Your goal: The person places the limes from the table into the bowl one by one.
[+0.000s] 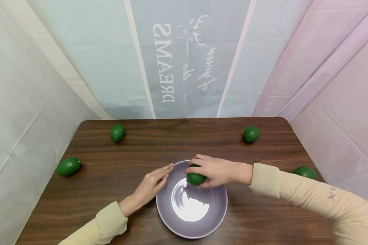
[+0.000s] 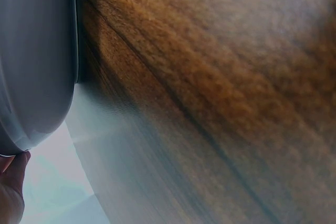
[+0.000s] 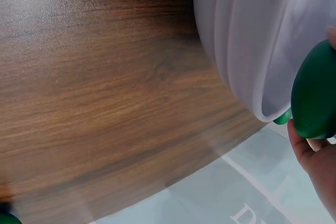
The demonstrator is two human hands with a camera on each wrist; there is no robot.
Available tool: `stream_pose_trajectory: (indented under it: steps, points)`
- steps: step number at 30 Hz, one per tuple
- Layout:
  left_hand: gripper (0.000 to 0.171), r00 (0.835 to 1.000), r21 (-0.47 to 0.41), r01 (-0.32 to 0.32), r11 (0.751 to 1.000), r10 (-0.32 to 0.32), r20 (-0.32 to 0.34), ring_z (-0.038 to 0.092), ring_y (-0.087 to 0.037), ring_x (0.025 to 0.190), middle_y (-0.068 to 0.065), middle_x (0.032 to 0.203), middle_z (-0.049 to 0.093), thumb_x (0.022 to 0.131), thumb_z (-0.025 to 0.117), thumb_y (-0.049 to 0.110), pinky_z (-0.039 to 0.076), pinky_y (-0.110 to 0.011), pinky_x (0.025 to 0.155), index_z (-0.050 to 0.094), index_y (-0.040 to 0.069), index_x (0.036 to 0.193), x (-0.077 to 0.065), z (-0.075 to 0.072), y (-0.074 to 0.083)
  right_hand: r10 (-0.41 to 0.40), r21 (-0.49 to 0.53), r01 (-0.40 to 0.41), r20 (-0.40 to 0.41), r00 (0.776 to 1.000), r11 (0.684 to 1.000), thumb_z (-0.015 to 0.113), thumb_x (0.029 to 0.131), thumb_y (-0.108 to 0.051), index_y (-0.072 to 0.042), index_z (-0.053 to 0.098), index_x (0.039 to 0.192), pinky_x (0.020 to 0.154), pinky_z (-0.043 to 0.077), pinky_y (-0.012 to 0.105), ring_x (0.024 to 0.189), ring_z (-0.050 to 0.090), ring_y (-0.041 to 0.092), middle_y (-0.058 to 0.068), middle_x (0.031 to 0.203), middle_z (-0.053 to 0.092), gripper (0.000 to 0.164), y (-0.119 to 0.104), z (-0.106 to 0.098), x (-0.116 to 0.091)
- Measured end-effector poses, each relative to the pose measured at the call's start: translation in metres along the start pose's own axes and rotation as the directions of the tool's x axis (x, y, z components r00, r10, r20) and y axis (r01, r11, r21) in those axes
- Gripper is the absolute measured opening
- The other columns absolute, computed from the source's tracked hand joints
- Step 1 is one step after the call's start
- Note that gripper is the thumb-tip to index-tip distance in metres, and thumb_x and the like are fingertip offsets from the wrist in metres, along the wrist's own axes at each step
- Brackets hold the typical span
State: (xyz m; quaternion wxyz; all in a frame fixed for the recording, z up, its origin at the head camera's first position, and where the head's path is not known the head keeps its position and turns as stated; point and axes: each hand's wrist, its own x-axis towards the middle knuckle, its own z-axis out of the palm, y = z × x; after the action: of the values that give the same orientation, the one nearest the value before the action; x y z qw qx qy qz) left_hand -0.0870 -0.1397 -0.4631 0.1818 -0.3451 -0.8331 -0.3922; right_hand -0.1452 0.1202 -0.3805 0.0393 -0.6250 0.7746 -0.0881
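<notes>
A round lavender bowl [image 1: 163, 207] with a shiny inside sits at the near middle of the table. Over its far right part, my right hand [image 1: 214, 171] grips a green lime [image 1: 196, 179] from above, fingers on the far side and thumb on the near side. The right wrist view has this lime [image 3: 313, 95] at the bowl's rim level, tilted lengthwise. My left hand [image 1: 148, 183] rests against the bowl's left rim with its fingers extended and together. Only the fingertips [image 2: 14, 179] show in the left wrist view, touching the rim.
One lime [image 1: 117, 133] lies at the back left, and another lime [image 1: 69, 167] by the left edge. At the back right is a lime [image 1: 251, 134]; a further lime [image 1: 305, 172] is partly behind my right sleeve. Cloth curtains [image 1: 184, 68] enclose the brown wooden table [image 1: 135, 146].
</notes>
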Motion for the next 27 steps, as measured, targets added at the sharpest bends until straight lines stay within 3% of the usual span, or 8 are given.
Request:
stream_pose_trajectory:
  steps: [10,27]
  points:
    - [0.032,1.0,-0.004,0.003,1.0,-0.003,0.004,0.056,-0.024,0.11,-0.016,0.12,0.058,0.082,0.059,-0.004,0.037,-0.013,0.095,0.061,-0.005,0.114,-0.001,0.0,-0.001,-0.023,-0.013,0.023,-0.005,1.0,1.0,0.072,0.076,-0.032,-0.015,0.053,0.122,0.084,0.045,0.026,0.1,0.045,0.017,0.001,0.114,0.051,0.053,-0.001,0.006,-0.001]
    - [0.033,1.0,-0.003,-0.002,1.0,0.002,0.001,0.057,-0.025,0.109,-0.016,0.12,0.058,0.081,0.061,-0.005,0.037,-0.013,0.095,0.061,-0.005,0.113,-0.001,0.0,-0.001,-0.017,0.007,0.017,0.081,0.997,1.0,0.073,0.076,-0.031,-0.016,0.052,0.123,0.087,0.045,0.025,0.105,0.045,0.017,0.001,0.116,0.048,0.053,-0.003,0.016,-0.003]
